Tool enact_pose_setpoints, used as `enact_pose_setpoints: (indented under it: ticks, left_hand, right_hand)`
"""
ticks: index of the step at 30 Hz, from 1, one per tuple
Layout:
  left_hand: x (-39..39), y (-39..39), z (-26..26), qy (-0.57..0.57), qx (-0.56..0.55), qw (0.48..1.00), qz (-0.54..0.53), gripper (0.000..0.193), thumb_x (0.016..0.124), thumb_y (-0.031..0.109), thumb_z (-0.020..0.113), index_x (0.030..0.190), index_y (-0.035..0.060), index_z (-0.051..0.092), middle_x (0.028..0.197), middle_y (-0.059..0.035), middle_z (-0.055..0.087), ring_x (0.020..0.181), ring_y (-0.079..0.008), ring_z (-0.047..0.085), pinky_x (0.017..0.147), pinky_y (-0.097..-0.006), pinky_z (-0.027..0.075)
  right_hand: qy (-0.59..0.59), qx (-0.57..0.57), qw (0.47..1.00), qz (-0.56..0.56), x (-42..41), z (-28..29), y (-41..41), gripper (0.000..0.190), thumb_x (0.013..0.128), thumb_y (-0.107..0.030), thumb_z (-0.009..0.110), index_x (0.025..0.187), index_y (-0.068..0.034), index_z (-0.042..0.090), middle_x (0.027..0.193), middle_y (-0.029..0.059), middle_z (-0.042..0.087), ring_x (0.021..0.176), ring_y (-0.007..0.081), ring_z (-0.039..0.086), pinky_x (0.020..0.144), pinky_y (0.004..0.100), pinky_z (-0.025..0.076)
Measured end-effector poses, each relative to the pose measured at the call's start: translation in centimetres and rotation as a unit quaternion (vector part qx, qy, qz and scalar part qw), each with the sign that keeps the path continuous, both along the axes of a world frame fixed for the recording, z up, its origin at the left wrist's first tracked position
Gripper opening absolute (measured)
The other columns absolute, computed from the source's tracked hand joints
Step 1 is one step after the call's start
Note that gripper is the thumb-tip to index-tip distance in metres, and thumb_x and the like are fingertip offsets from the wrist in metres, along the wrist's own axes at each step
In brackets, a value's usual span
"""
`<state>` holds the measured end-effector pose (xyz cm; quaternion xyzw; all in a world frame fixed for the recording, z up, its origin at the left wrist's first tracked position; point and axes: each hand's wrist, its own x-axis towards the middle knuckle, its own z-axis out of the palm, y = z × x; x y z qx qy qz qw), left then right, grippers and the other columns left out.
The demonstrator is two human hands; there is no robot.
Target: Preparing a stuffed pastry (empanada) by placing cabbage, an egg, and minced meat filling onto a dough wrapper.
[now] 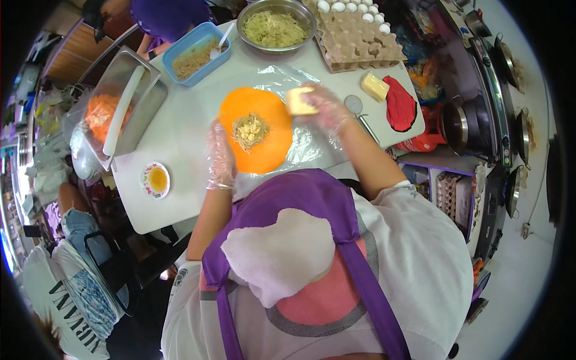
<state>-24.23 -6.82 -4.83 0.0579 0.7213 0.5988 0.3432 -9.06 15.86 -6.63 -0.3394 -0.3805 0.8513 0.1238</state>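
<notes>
A round, flat orange dough sheet (270, 144) lies on clear plastic film (310, 148) before me. On it sits a small heap of pale shredded filling (240, 140), topped with yellow bits (253, 129). My left hand (220, 155), in a clear plastic glove, rests flat along the sheet's left edge and holds nothing. In my gloved right hand (326, 105) is a pale yellow block (300, 101), probably cheese, just past the sheet's right edge. The right hand is slightly blurred. Behind it lies another yellow block (374, 86), partly wrapped.
A wheel cutter (353, 104) and a red cloth item (399, 105) lie right. Behind stand a blue tub (198, 80), a metal bowl (245, 40) and egg trays (355, 47). Left are a steel container (146, 105) and a small bowl (165, 192). People are nearby.
</notes>
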Motion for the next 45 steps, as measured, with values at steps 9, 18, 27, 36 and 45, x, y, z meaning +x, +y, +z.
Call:
enact_pose_setpoints:
  ticks: [9,18,27,36,45]
  left_hand:
    - [-4.7,-7.6,-6.7,0.287,-0.249,0.923,-0.063,0.037,0.080,0.020,0.061,0.113,0.0045,0.058,0.119,-0.0185,0.052,0.113,-0.0369,0.047,0.097,-0.0421,0.038]
    - [-4.1,-10.4,-9.3,0.461,-0.327,0.815,-0.129,0.040,0.082,0.023,0.055,0.121,0.0126,0.054,0.127,-0.0134,0.049,0.121,-0.0336,0.042,0.099,-0.0512,0.033]
    - [-4.6,-10.6,-10.0,0.481,-0.341,0.792,-0.155,0.046,0.083,0.024,0.054,0.127,0.0111,0.048,0.133,-0.0139,0.044,0.125,-0.0352,0.038,0.100,-0.0534,0.031]
    - [-5.1,-10.6,-10.4,0.468,-0.326,0.806,-0.161,0.047,0.081,0.023,0.056,0.126,0.0119,0.050,0.133,-0.0136,0.045,0.125,-0.0347,0.038,0.100,-0.0540,0.030]
    - [-5.0,-10.2,-9.8,0.455,-0.331,0.811,-0.161,0.047,0.081,0.024,0.057,0.126,0.0118,0.050,0.132,-0.0137,0.045,0.125,-0.0345,0.039,0.100,-0.0545,0.030]
  right_hand:
    - [-0.407,0.635,0.650,0.095,4.8,-5.6,15.4,0.038,0.078,-0.021,0.062,0.111,-0.003,0.052,0.097,0.0196,0.063,0.086,0.0333,0.063,0.072,0.0405,0.051]
    - [-0.313,0.726,0.575,0.208,-11.8,7.8,7.9,0.036,0.081,-0.028,0.053,0.111,-0.011,0.063,0.111,0.0182,0.061,0.099,0.0337,0.059,0.088,0.0394,0.045]
    - [-0.338,0.836,0.307,0.304,-29.5,2.4,3.6,0.030,0.086,-0.015,0.048,0.111,-0.007,0.063,0.117,0.0044,0.052,0.115,0.0218,0.046,0.091,0.0368,0.039]
    - [-0.368,0.768,0.216,0.477,-32.1,6.9,1.9,0.034,0.088,-0.021,0.051,0.119,-0.010,0.059,0.123,0.0081,0.055,0.114,0.0256,0.052,0.088,0.0386,0.045]
    - [-0.299,0.741,0.456,0.391,-36.6,1.7,-1.3,0.023,0.083,-0.012,0.053,0.098,-0.005,0.068,0.105,0.0139,0.066,0.095,0.0296,0.064,0.079,0.0398,0.052]
